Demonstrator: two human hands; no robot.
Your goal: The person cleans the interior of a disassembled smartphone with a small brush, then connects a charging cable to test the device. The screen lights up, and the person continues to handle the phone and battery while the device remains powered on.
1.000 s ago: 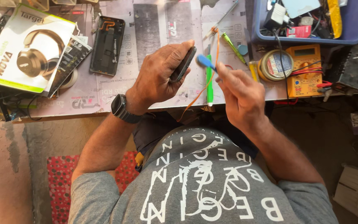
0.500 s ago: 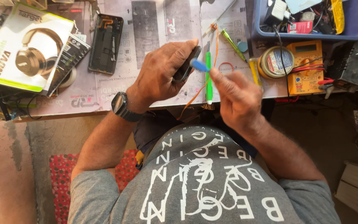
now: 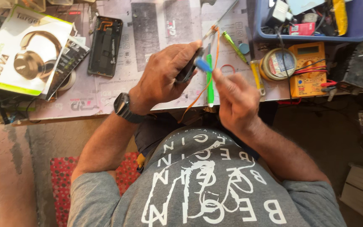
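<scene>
L hand (image 3: 164, 77) grips phone (image 3: 188, 67); R hand (image 3: 236, 98) w/ blue pick (image 3: 202, 64).

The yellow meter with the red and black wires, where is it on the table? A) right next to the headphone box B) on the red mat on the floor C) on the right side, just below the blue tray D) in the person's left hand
C: the yellow meter lies at the table's right side, just below the blue tray, far from both hands.

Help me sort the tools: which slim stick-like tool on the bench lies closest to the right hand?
The bright green one, lying upright in the picture just left of the right hand. The pale green one and the yellow one lie farther away.
</scene>
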